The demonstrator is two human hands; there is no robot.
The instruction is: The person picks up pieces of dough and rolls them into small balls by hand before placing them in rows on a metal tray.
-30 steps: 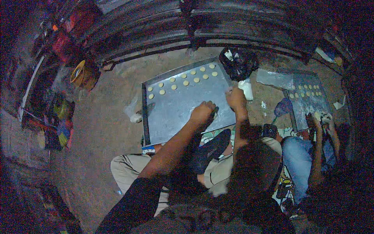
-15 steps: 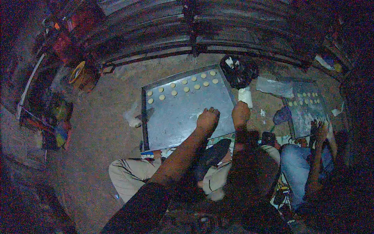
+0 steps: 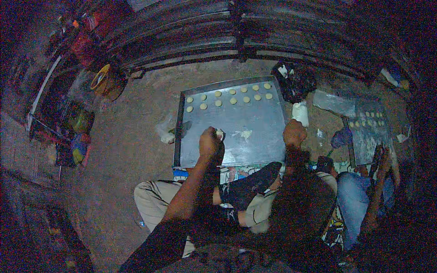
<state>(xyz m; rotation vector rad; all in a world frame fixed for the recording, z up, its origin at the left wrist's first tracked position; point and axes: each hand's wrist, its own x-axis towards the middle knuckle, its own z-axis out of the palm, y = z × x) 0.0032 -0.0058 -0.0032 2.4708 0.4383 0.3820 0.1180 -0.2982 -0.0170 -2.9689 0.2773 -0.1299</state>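
Observation:
My left hand (image 3: 208, 143) is closed on a pale piece of dough (image 3: 220, 135), over the lower left part of a metal tray (image 3: 232, 118). Along the tray's far side lie two rows of small pale dough rounds (image 3: 218, 103). A white powdery smear (image 3: 242, 135) marks its middle. My right hand (image 3: 294, 135) is curled closed at the tray's right edge, just below a white bag (image 3: 300, 111); whatever is inside its fingers is hidden.
A black plastic bag (image 3: 293, 82) and a clear plastic sheet (image 3: 332, 101) lie behind. At right, another person (image 3: 350, 198) reaches to a second tray (image 3: 366, 134) with dough rounds. A yellow bucket (image 3: 107, 82) stands at left, clutter beyond it. My legs (image 3: 152, 200) are folded below.
My left hand has moved left across the tray, and the dough in it now shows clearly. My right hand stays at the tray's right edge. The whole view has shifted somewhat.

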